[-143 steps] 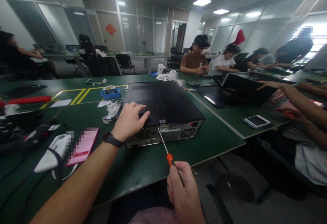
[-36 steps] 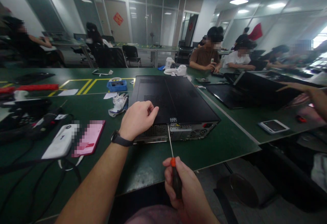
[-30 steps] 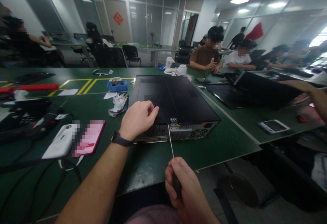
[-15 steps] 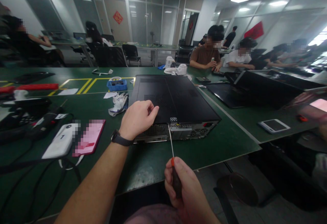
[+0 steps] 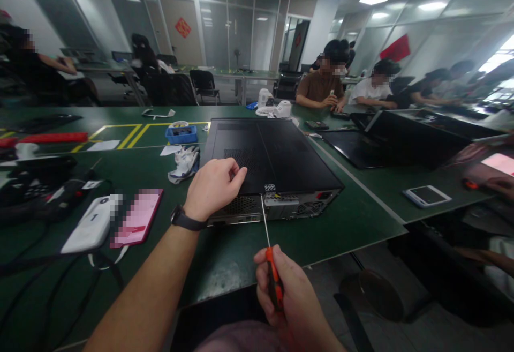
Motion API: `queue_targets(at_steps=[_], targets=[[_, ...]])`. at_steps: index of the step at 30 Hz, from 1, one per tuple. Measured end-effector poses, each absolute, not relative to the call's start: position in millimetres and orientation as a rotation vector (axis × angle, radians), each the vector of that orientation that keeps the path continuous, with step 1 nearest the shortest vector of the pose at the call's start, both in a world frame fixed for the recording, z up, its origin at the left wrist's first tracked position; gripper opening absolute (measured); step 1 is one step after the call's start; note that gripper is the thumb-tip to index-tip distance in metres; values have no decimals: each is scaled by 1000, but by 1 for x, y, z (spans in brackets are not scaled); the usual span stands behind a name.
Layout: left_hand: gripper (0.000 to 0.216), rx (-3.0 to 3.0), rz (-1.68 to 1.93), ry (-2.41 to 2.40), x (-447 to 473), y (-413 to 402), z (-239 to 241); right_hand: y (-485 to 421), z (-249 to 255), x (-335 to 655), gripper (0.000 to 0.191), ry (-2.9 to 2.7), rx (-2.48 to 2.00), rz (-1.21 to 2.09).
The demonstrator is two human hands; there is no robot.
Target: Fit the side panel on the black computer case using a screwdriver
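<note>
A black desktop computer case (image 5: 277, 154) lies flat on the green table (image 5: 345, 223) with its rear panel toward me. My left hand (image 5: 212, 188) rests on the near left corner of its top, fingers curled, wrist wearing a black watch. My right hand (image 5: 287, 301) is closed around the orange-and-black handle of a screwdriver (image 5: 268, 253). The thin shaft runs up to the rear panel, its tip at the top edge beside a small checkered tag.
A pink phone (image 5: 137, 218) and a white device (image 5: 90, 226) with cables lie to the left. White gloves (image 5: 184, 162) and a blue tray (image 5: 181, 133) sit behind them. Another phone (image 5: 426, 195) and an open case (image 5: 405, 137) are at the right. Several people sit at tables beyond.
The view has shifted slightly. My right hand has turned on the screwdriver, so more of the orange handle shows. A neighbour's arm at the right edge has withdrawn. My left hand stays on the case.
</note>
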State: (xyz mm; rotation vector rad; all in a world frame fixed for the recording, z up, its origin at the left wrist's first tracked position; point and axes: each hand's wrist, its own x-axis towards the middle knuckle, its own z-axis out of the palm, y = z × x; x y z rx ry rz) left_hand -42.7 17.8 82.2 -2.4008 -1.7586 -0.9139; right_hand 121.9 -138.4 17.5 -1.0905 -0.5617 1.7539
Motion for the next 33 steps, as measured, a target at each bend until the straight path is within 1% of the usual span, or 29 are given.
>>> queue_targets(at_steps=[4,6,12,17,22,27,30,33], targets=[[34,-2408,-929,-1751,-43,18,82,-139,20,121,42,-599,-1131,1744],[35,-2409,-935,-1749,-43,18,82,-140,20,121,40,-600,-1131,1748],[35,-2413,-938,-1755,-44,19,81,-138,20,121,48,-544,-1094,1757],[35,-2416,-962,-1754,-43,18,82,-138,21,121,42,-595,-1131,1729],[33,-2426,-1025,-1741,-43,20,81,-140,18,121,45,-564,-1071,1767],[28,-2420,-1217,-1706,-44,15,84,-140,16,124,44,-572,-1050,1755],[22,-2360,-1413,-1715,-39,-5,87,-139,12,126,45,-588,-1043,1754],[25,-2319,-1573,-1768,-29,-34,87,-138,10,127,46,-605,-1034,1758]])
